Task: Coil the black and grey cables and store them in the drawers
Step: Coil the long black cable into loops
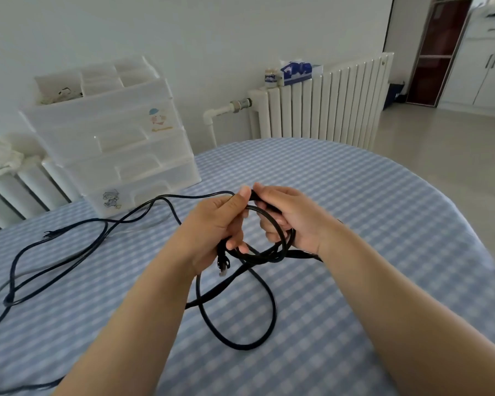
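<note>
A long black cable lies across the blue checked tablecloth, with a small coil held up at the middle. My left hand grips the coil's left side, and the cable's plug hangs just below its fingers. My right hand grips the coil's top and right side. Loose cable trails off to the left and toward the near edge. A faint grey cable lies on the cloth beside the black one, near the drawers. The white translucent drawer unit stands at the back left with its drawers closed.
The table is round and covered with a blue and white checked cloth. White radiators stand behind it, one carrying a tissue box and a small jar. A doorway and white cabinets lie at the far right.
</note>
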`<state>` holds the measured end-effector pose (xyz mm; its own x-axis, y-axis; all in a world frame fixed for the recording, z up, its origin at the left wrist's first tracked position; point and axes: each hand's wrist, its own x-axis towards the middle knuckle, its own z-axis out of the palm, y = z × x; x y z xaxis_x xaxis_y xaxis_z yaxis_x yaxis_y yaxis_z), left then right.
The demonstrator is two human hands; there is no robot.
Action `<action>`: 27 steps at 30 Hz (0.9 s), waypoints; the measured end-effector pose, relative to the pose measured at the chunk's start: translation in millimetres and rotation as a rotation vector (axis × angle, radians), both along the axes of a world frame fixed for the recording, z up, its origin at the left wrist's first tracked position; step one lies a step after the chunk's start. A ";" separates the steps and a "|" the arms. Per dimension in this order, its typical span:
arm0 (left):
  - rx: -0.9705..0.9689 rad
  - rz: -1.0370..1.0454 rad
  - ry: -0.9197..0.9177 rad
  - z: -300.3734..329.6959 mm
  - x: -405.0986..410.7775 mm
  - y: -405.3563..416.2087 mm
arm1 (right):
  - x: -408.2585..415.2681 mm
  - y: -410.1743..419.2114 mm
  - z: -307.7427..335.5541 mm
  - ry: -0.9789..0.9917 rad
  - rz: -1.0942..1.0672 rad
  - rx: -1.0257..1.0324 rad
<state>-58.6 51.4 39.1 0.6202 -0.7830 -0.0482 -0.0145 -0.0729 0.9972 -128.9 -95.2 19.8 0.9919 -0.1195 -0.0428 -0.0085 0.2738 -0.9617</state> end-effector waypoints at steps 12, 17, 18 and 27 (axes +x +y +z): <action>-0.115 0.109 0.226 5.2 -1.8 2.3 | -0.5 11.1 -6.6 0.031 -0.004 0.212; -0.170 -0.032 0.294 1.1 -1.9 2.5 | 1.2 12.4 -4.4 0.009 -0.163 0.184; -0.173 -0.048 0.281 -0.3 -1.8 2.3 | 1.1 13.9 -3.2 0.022 -0.208 0.141; -0.212 0.053 0.044 -6.3 -7.4 -3.4 | -1.2 30.3 3.6 -0.172 -0.671 -0.549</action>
<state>-65.9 48.0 32.8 0.6620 -0.7445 0.0864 0.0273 0.1392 0.9899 -130.1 -64.9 23.5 0.6928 -0.6384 0.3353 0.1453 -0.3319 -0.9321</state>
